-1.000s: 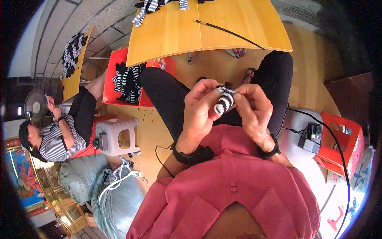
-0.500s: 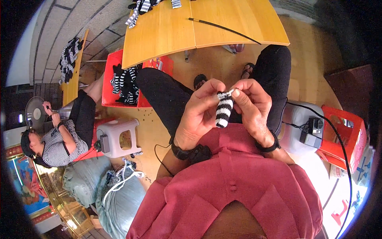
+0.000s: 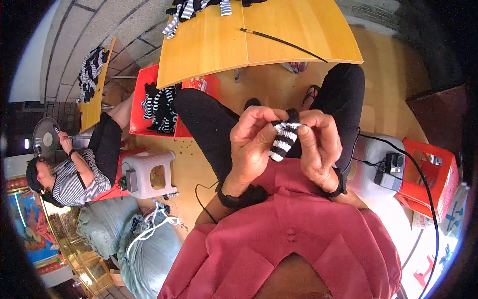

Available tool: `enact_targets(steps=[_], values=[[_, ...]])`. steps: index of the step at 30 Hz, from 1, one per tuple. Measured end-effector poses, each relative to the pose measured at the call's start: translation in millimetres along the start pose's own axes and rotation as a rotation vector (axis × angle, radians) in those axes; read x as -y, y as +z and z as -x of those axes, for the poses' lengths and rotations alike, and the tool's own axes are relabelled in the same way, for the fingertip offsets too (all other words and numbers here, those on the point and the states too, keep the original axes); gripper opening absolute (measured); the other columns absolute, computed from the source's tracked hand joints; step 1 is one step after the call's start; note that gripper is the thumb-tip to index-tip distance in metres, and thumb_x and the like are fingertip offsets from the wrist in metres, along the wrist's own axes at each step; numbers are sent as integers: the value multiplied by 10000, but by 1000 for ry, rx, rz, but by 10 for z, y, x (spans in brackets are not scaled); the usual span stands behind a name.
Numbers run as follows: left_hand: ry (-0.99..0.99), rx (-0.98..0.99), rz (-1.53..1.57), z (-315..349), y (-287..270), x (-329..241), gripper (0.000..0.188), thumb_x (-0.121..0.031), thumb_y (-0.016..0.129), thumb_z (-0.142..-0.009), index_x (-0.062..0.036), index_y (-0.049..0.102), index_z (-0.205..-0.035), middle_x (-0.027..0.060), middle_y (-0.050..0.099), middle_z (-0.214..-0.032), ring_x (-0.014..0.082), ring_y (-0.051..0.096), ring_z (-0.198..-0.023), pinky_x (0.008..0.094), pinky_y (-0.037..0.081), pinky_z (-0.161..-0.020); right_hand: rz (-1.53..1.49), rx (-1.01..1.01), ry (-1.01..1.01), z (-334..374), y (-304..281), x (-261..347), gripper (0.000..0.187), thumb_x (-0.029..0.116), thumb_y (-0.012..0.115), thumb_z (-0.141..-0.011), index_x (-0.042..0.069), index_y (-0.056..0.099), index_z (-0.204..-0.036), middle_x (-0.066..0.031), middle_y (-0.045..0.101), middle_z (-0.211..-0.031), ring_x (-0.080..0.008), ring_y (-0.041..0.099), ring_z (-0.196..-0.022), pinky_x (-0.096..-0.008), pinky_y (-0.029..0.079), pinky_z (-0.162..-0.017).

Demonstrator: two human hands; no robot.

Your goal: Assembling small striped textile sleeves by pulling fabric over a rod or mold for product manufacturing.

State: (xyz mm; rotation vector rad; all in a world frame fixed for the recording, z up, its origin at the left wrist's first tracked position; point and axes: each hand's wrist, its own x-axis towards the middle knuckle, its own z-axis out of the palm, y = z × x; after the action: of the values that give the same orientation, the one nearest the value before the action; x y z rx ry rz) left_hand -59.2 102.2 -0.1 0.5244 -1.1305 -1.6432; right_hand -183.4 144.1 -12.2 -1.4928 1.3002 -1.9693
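Note:
A small black-and-white striped knit sock (image 3: 283, 143) hangs between my two hands above my lap. My left hand (image 3: 252, 142) pinches the left side of its upper rim between thumb and fingers. On the opposite side of the rim, my right hand (image 3: 318, 144) grips with thumb and forefinger. A black knit part stands up from the rim between the fingertips, and the striped part droops below with a white tip. The other curled fingers hide some of the edge.
Ahead stands a wooden table (image 3: 209, 57) with a thin black rod (image 3: 284, 43) and striped knits (image 3: 186, 10). A red bin (image 3: 142, 107) of knits is left of my knee. Stools (image 3: 149, 172) flank me; a co-worker (image 3: 74, 179) sits at left.
The black part now shows above the rim, where only a pale edge was pinched before. My hands have spread slightly, and the sock's mouth looks wider. The view has shifted a little.

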Motion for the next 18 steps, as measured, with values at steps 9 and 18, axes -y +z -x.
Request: enact_targets(steps=[9,18], values=[[-491,38,582,-95,-109,4,177,-82,521,-874,-34,517,-1044,110,594,-895,129,555,-599,216,420,-381,-607,-17,635,-48,36,1,73,75,562,-878,26,532,-922,10,560,-768,-25,444,-598,-165,371,-511],[-345,-108,189,-165,-144,38,150,-96,496,-890,-35,510,-1025,112,590,-878,153,569,-582,240,459,-437,-627,-67,738,-92,68,-114,46,61,564,-870,32,542,-897,15,538,-710,-31,429,-515,-175,344,-429]])
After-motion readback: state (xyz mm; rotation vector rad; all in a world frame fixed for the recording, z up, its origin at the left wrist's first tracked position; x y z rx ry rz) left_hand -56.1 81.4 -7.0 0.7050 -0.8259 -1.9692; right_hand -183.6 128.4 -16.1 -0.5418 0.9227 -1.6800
